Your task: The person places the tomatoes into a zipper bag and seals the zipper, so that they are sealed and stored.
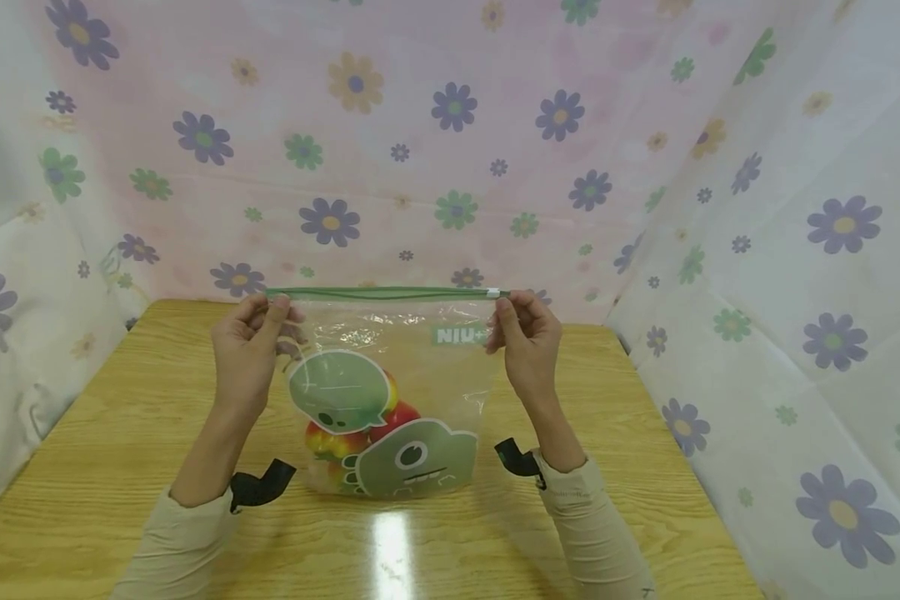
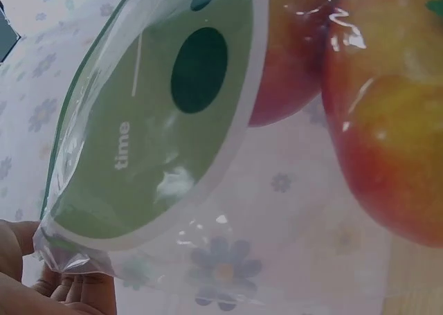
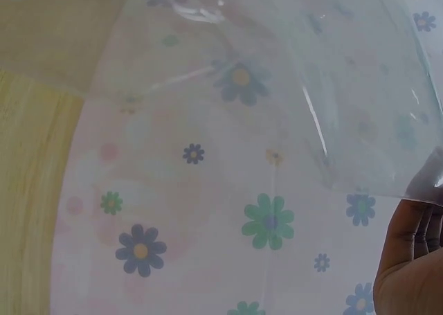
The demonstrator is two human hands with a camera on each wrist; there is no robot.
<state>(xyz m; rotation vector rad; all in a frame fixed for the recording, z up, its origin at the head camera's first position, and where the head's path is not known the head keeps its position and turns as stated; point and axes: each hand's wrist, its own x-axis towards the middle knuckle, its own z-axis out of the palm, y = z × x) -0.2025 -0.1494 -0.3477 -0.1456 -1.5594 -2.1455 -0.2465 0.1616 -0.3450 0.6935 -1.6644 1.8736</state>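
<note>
A clear zip bag (image 1: pixel 420 375) with green cartoon prints hangs upright between my hands over the table. My left hand (image 1: pixel 249 346) pinches its top left corner between thumb and fingers. At the other end of the green zip strip (image 1: pixel 382 293), my right hand (image 1: pixel 528 337) pinches the top right corner, close beside the white slider (image 1: pixel 493 292). Inside the bag, red and yellow fruits (image 1: pixel 401 417) lie toward the lower left, partly hidden by the prints. In the left wrist view a large red-yellow fruit (image 2: pixel 387 135) shows through the plastic.
The wood-grain table (image 1: pixel 615 500) lies under the bag and forearms. A flower-printed cloth (image 1: pixel 420 167) rises behind it, and similar cloth (image 1: pixel 780 275) stands at both sides. Black curved mounts (image 1: pixel 262 483) are strapped at both wrists. Light reflects off the table front.
</note>
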